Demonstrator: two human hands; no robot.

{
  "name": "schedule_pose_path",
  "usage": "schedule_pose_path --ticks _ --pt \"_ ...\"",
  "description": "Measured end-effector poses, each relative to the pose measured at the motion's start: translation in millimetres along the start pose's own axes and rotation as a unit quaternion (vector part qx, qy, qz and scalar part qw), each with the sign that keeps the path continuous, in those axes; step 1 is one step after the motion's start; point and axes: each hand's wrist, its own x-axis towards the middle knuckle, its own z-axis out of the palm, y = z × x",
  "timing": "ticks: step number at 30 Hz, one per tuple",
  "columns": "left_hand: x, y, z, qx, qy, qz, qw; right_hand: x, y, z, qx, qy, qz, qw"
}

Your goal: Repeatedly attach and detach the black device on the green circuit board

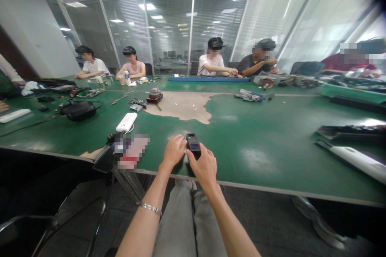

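Observation:
A small black device (193, 143) with a dark screen stands between my hands near the front edge of the green table (229, 156). My right hand (205, 164) is wrapped round its lower right part, thumb on the near left side. My left hand (175, 150) is closed beside the device's left side, its fingertips near or touching it; whether it holds anything is hidden. A silver bracelet (151, 208) is on my left wrist.
Left of my hands lie a white power bank (126, 122) with a cable and a blurred pink-red packet (134, 150). A black pouch (80, 109) is further left. At right are a long white object (358, 160) and a green tray (352, 97). Several people sit across the table.

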Motion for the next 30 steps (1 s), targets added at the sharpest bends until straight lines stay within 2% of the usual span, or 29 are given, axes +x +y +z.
schedule_pose_path --ticks 10,22,30 --pt "-0.5 -1.7 1.0 -0.001 0.002 -0.001 1.0 2.1 -1.7 0.3 0.035 0.01 0.003 0.999" --pt "-0.4 -3.8 4.3 -0.006 0.01 0.005 1.0 16.4 -4.5 -14.7 0.076 0.045 0.002 0.996" --pt "-1.0 -4.3 5.7 -0.006 0.01 0.002 1.0 23.4 10.8 -27.5 0.071 0.066 0.015 0.995"
